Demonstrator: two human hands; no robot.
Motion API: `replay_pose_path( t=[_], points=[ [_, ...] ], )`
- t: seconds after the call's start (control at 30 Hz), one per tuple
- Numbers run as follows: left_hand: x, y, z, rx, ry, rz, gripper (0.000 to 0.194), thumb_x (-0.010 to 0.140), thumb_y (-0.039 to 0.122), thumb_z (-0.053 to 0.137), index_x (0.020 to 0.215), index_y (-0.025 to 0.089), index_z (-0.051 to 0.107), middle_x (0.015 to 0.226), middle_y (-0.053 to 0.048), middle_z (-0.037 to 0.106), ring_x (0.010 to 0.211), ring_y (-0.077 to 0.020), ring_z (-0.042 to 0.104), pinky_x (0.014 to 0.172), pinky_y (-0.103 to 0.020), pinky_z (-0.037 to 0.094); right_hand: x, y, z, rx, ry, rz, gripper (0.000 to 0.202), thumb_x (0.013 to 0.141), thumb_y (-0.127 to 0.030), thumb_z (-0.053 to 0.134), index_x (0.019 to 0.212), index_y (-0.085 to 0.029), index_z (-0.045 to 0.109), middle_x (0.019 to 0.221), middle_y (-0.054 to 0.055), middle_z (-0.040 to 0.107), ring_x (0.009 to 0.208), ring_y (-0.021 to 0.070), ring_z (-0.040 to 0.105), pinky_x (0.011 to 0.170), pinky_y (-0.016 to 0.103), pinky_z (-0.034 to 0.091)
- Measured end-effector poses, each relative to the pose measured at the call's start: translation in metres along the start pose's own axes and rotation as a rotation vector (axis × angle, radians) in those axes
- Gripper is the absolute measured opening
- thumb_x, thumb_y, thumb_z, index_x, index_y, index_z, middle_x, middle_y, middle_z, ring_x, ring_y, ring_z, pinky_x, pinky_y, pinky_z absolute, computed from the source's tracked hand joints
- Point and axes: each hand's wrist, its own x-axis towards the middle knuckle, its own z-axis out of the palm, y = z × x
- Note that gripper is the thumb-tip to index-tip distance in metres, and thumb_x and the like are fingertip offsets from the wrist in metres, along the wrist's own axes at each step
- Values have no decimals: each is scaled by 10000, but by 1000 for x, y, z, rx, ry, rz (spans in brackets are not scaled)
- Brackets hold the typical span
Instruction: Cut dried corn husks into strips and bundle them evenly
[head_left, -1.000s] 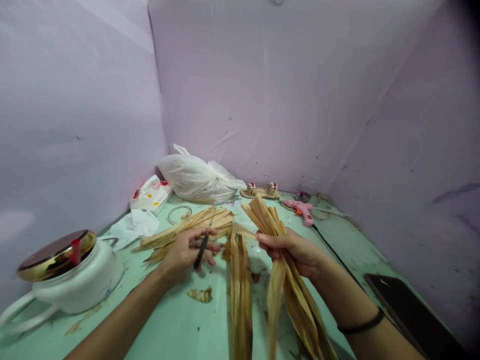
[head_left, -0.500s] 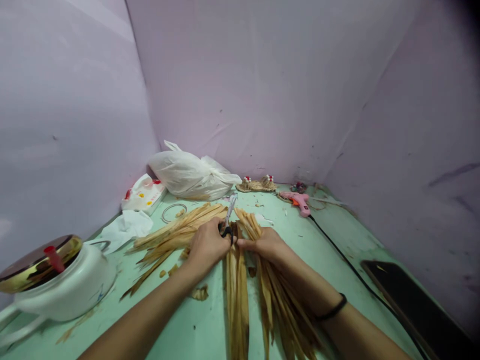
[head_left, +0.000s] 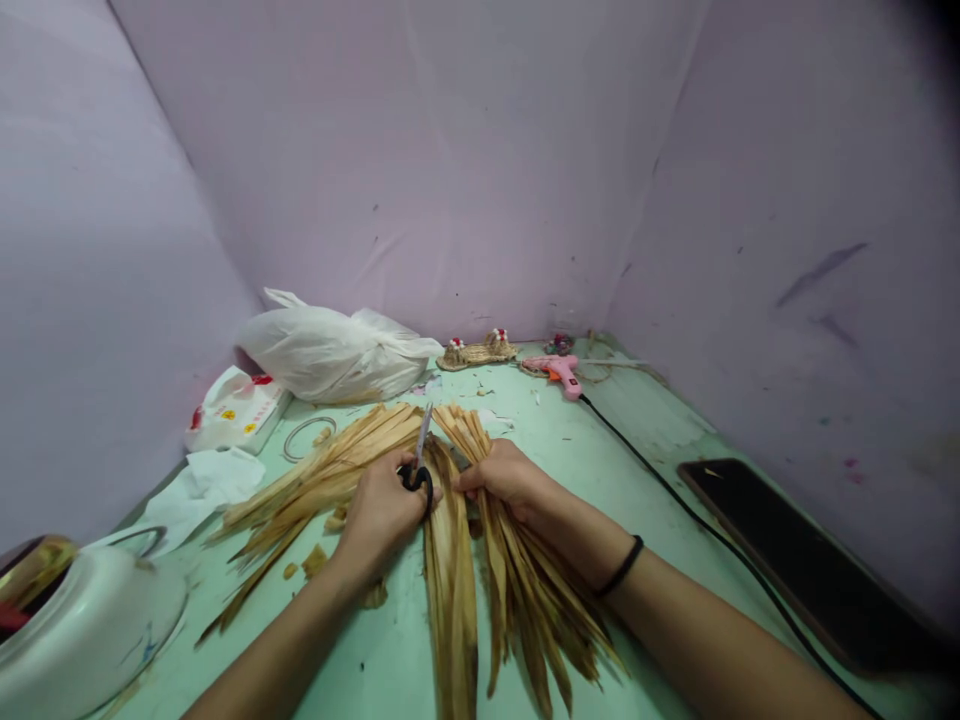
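Observation:
My left hand (head_left: 386, 500) is closed on a pair of scissors (head_left: 421, 455) with black handles, its blades pointing away from me. Dried leaf strips (head_left: 453, 600), tan and long, run down the middle between my hands. A fanned bundle of similar dried leaf strips (head_left: 536, 620) passes under my right hand (head_left: 504, 482), whose fingers are closed around its upper part. The right thumb reaches toward the middle strips; whether it presses on them I cannot tell. Another dried bundle (head_left: 330, 470) lies beyond my left hand.
A tied white plastic bag (head_left: 337, 350), a tissue pack (head_left: 236, 410) and a wire ring (head_left: 289, 440) lie at the left back. Woven pieces (head_left: 476, 355) stand near the wall. A pink glue gun (head_left: 562, 375) trails a black cord past a dark phone-like slab (head_left: 795, 560). A white pot (head_left: 112, 620) sits left.
The view has turned to the right, so the scene sits further left. My hands stay on the scissors and the leaf bundle, and the right-hand bundle shows more fully fanned.

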Motion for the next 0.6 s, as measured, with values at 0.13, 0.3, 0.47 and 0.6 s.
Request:
replay_pose_path(
  t=[0.13,0.3,0.47,0.6],
  points=[
    [2,-2,6,37,105,-7,238,501,157,626,736,181,597,599,3,601,556,-158,535,494,-227,347,-1,1,2,27,-30,39,163,495,-85,640,412,-148,515,353,-24,487,338,97,435,361,221,362],
    [6,5,-2,-181,86,-70,293,446,60,573,716,172,569,468,40,543,418,-121,487,423,-212,338,-2,-1,0,11,-18,59,195,502,-52,621,377,-145,503,333,-20,480,313,83,414,326,201,332],
    [5,17,-21,-280,52,-186,339,460,58,587,777,169,546,382,68,480,319,-90,427,331,-168,233,-1,-2,-1,19,-32,72,204,519,-58,650,409,-146,502,327,-21,476,311,85,419,318,198,337],
    [4,20,-31,-379,-13,-233,376,469,84,599,821,174,504,390,75,474,326,-89,447,310,-142,216,-2,-4,-3,38,-77,92,192,558,-59,641,453,-146,506,342,-26,477,314,84,423,317,194,345]
  ],
)
